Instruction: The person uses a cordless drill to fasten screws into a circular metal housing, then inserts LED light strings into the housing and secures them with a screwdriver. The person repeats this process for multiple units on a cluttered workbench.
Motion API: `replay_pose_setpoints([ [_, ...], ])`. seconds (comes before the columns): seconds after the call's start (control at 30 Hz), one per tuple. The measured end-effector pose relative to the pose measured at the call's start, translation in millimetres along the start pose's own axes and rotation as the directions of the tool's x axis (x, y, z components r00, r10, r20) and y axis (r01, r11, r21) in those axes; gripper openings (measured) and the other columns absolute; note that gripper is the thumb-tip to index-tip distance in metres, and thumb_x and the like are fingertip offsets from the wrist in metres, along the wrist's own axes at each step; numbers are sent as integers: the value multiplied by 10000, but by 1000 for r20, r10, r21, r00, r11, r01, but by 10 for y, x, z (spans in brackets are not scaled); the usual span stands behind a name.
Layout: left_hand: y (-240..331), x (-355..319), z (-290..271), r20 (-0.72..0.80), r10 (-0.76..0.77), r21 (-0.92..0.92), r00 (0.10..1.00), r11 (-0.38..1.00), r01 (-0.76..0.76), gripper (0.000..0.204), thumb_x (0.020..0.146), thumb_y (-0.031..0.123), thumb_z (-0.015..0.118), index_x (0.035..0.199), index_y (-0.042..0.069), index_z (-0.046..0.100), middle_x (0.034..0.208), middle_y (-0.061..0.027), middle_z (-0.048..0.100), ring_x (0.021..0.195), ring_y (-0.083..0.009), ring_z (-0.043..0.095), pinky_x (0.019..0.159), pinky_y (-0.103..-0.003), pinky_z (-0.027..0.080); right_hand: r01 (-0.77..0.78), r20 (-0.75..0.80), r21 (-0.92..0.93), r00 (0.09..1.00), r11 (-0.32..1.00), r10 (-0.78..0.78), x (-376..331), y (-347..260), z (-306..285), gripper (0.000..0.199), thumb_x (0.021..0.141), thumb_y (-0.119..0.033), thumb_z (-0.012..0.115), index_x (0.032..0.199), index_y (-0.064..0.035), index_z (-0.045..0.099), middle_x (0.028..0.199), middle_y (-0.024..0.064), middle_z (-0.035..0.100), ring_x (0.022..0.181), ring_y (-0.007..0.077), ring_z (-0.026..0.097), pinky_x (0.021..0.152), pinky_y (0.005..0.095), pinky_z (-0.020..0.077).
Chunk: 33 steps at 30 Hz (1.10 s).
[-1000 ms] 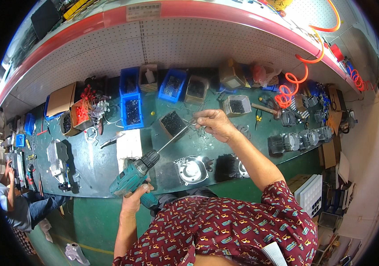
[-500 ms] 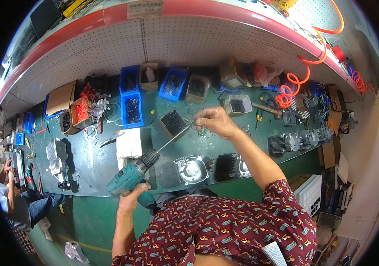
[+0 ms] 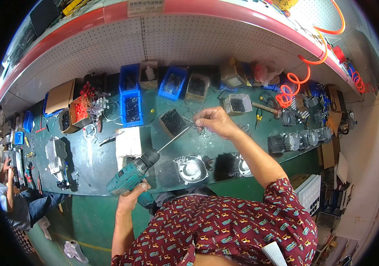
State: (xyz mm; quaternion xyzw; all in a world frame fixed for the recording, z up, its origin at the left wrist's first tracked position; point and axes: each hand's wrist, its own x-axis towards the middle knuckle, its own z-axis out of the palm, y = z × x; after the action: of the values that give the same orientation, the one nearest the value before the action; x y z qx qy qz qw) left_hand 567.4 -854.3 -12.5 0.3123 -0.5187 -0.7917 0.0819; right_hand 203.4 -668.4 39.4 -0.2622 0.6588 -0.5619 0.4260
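Note:
My left hand [image 3: 130, 195] is wrapped round the grip of a teal cordless drill [image 3: 127, 178], which points up and to the right over the table's front edge. A long thin bit [image 3: 170, 142] runs from its black chuck toward my right hand [image 3: 214, 121]. The fingers of that hand are pinched at the tip of the bit; what sits between them is too small to make out. Just left of the fingertips stands an open box of small dark screws [image 3: 173, 122]. A round-faced metal housing [image 3: 192, 170] lies on the green table below the bit.
Blue bins [image 3: 131, 109] and cardboard boxes line the back of the table. A hammer [image 3: 265, 108] and yellow-handled pliers [image 3: 258, 119] lie to the right, near several finned metal housings [image 3: 282, 142]. A white block [image 3: 128, 142] is behind the drill. Another person [image 3: 10, 195] sits at far left.
Almost nothing differs. Both hands and the drill hold nearly the same places, with only a slight shift of the view.

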Motion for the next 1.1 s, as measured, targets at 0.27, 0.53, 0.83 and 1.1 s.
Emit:
replay_pose_setpoints([
  [0.27, 2, 1, 37, 15, -6, 17, 1000, 1000, 6, 220, 826, 127, 749, 995, 20, 659, 804, -57, 651, 770, -193, 662, 773, -367, 560, -22, 75, 95, 997, 995, 15, -3, 95, -67, 136, 909, -34, 705, 1012, 54, 712, 870, 77, 710, 755, 129, 657, 706, 271, 534],
  [0.53, 7, 17, 50, 43, -6, 32, 999, 999, 4, 212, 818, 138, 752, 975, 29, 659, 802, -58, 649, 758, -202, 658, 784, -389, 570, -64, 120, 62, 991, 996, 56, -48, 46, -99, 154, 907, -31, 713, 1027, 65, 707, 877, 80, 715, 753, 129, 662, 708, 275, 544],
  [0.83, -9, 5, 77, 33, -22, 20, 999, 1000, 21, 189, 808, 118, 749, 951, 31, 662, 794, -65, 659, 767, -210, 675, 776, -388, 567, -64, 149, 96, 988, 993, 49, -65, 103, -106, 163, 900, -15, 712, 1036, 73, 695, 873, 94, 710, 758, 144, 667, 719, 283, 548],
  [1.1, -33, 3, 68, 48, -37, 0, 998, 999, 37, 210, 809, 116, 754, 978, 28, 665, 807, -71, 673, 769, -211, 680, 758, -364, 555, -56, 165, 82, 985, 995, 41, -75, 142, -100, 182, 905, -30, 711, 1053, 74, 691, 879, 103, 714, 764, 151, 671, 733, 288, 549],
])
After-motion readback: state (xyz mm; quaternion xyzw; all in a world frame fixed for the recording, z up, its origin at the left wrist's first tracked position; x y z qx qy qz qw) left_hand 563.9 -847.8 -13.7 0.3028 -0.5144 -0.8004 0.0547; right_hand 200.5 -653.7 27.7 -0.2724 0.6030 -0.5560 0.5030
